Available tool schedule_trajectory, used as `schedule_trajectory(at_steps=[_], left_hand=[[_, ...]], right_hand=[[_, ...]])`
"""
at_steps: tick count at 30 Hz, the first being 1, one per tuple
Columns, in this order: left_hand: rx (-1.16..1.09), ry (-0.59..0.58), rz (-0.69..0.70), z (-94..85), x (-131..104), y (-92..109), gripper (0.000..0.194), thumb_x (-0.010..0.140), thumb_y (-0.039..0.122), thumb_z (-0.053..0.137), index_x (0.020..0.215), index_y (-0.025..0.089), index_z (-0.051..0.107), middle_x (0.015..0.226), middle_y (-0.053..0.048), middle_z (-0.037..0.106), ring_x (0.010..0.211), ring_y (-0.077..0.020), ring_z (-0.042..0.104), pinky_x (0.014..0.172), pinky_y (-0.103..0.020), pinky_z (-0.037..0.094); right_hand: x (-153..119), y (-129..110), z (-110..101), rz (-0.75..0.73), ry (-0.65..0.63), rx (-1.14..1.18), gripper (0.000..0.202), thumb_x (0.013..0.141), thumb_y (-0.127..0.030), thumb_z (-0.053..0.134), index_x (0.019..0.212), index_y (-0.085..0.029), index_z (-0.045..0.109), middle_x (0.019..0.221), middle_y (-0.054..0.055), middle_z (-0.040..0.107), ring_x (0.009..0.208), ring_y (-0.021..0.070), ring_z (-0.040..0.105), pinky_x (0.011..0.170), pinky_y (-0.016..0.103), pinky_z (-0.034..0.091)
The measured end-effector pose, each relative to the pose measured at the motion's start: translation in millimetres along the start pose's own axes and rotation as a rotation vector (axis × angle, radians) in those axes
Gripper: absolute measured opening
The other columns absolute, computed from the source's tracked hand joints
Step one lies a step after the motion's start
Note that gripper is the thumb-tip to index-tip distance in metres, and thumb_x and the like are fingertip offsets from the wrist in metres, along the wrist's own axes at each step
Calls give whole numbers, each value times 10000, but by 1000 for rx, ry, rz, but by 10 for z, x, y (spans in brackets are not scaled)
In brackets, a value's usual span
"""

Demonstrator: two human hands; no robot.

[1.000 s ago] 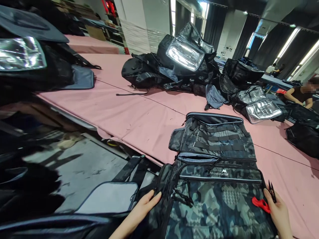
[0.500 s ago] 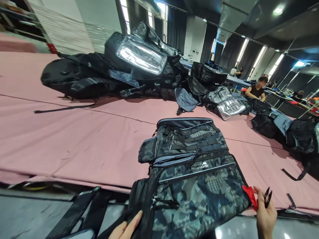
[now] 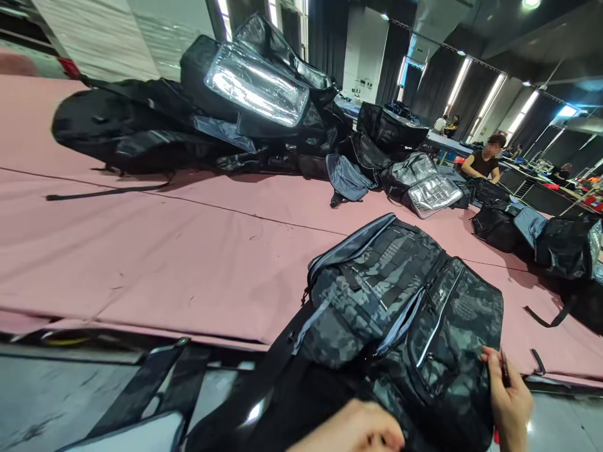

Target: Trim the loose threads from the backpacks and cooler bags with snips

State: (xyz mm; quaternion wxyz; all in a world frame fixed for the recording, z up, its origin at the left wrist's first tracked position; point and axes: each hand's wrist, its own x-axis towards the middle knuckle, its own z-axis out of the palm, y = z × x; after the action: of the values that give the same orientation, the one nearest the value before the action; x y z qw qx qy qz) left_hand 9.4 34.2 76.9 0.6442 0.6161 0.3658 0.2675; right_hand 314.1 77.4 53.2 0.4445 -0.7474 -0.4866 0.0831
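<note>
A camouflage backpack (image 3: pixel 377 276) lies tilted at the near edge of the pink-covered table, its top flap and a front pocket partly unzipped. My right hand (image 3: pixel 511 392) is closed at the bag's right edge, with small dark snips (image 3: pixel 505 370) held in it; a bit of red shows beneath. At the bottom, my left hand (image 3: pixel 353 430) is curled against the bag's lower left side, blurred, and what its fingers hold is too unclear to tell.
Black bags (image 3: pixel 127 125) with a silvery lining (image 3: pixel 257 85) are piled across the pink table (image 3: pixel 141 251). More bags (image 3: pixel 563 245) lie at the right. A person (image 3: pixel 485 163) works farther back. Dark straps (image 3: pixel 155 383) hang at lower left.
The backpack has turned clockwise, with its front swung to the right and its side pocket now facing me. My left hand has moved right. The red piece by my right hand is now mostly hidden.
</note>
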Motion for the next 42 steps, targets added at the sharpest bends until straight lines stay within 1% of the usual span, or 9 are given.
schedule_trajectory(at_steps=[2,6,8,14,20,26,30,36,42], left_hand=[[62,130,41,-272,28,167,257,792,386,513,827,178,661,785,-46,662,658,-157,601,637,-250,457],[423,699,176,-815,196,322,264,825,390,472,885,180,621,871,-53,637,786,-173,583,748,-284,462],[636,856,255,-980,319,317,256,833,359,468,965,182,598,977,-73,614,878,-193,566,818,-318,449],[1104,731,29,-1142,487,312,196,809,347,519,879,199,627,897,-75,624,895,-244,556,772,-334,438],[988,643,-65,-1305,462,281,319,831,436,388,836,218,621,855,-45,626,783,-193,595,632,-262,417],[941,728,-79,-1336,520,279,328,801,444,376,700,206,580,822,-62,649,689,-212,598,533,-264,376],[698,837,-24,-1322,507,278,268,735,454,453,657,215,546,679,-28,629,606,-185,568,501,-244,363],[-192,942,19,-1201,128,374,435,630,608,563,723,193,476,416,72,381,393,-97,346,407,-210,271],[-353,899,34,-736,-342,342,494,637,651,602,821,205,497,363,84,357,360,-70,278,394,-196,224]], right_hand=[[22,147,7,15,-74,-128,557,746,-657,468,972,-198,687,874,59,700,895,269,617,711,276,455],[-41,299,49,-29,-53,-173,550,789,-641,419,1003,-202,673,875,50,700,872,246,630,670,250,445],[-89,284,74,-50,-10,-168,564,798,-644,407,1003,-188,669,884,59,696,875,248,630,690,256,441],[-128,247,131,-105,-33,-45,515,820,-598,435,967,-162,666,893,82,689,815,231,645,723,264,463],[-144,301,189,-105,-15,22,455,835,-538,446,950,-153,661,892,86,688,781,220,649,705,268,489],[-165,219,221,-126,-22,78,414,853,-496,435,943,-155,652,907,88,683,777,212,644,712,269,497],[-153,161,204,-123,0,89,421,845,-509,437,907,-162,668,875,82,686,751,213,648,680,264,506],[-101,260,141,-77,16,79,471,814,-557,464,899,-151,685,772,69,685,717,204,645,642,240,488],[105,414,16,6,-53,2,540,784,-597,472,952,-126,675,669,44,657,726,223,617,656,256,453]])
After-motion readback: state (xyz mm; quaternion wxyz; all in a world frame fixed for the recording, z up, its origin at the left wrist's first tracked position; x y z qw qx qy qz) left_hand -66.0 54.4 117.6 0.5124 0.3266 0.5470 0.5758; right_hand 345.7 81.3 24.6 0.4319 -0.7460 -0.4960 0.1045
